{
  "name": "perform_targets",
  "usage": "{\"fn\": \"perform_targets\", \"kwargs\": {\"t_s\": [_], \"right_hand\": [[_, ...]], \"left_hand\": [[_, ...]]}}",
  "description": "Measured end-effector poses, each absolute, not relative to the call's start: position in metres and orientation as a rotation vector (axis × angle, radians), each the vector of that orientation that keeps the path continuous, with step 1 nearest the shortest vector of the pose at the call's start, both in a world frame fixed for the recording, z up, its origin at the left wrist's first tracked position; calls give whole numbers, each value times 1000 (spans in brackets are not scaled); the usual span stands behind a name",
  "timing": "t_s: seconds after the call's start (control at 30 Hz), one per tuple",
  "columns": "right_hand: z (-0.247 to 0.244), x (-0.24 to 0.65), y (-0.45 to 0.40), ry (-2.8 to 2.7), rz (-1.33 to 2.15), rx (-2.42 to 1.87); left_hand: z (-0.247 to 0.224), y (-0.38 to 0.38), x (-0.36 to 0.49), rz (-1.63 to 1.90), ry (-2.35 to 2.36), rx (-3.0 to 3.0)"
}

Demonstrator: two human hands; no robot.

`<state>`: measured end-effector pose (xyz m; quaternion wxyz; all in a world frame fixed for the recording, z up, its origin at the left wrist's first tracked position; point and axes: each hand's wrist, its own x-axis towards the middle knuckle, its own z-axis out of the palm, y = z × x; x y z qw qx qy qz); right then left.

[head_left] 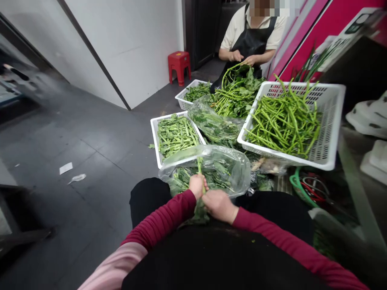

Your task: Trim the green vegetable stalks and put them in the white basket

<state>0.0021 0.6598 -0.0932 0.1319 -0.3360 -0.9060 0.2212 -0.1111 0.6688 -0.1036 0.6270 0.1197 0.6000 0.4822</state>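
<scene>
Both hands closed: L hand [197,186] grips green stalk [200,164], R hand [220,204] curled on it just below, by the leaves; R fingertips hidden. Stalk's above lap, tip over open clear bag [242,171] w/ greens. White basket [155,139] w/ cut stems sits just behind bag.

No readable text, labels, numbers or signs.

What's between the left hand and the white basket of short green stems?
In the head view, a clear plastic bag of leafy greens lies between the left hand and that basket.
</scene>
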Motion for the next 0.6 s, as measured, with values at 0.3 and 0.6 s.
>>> {"fn": "perform_targets", "kwargs": {"t_s": [0.3, 0.6], "right_hand": [[-128, 38, 754, -2540, 1013, -1885], [-92, -10, 713, -982, 1849, -1093]], "left_hand": [[-90, 663, -138, 958, 1106, 226], [-84, 647, -118, 938, 1046, 463]]}}
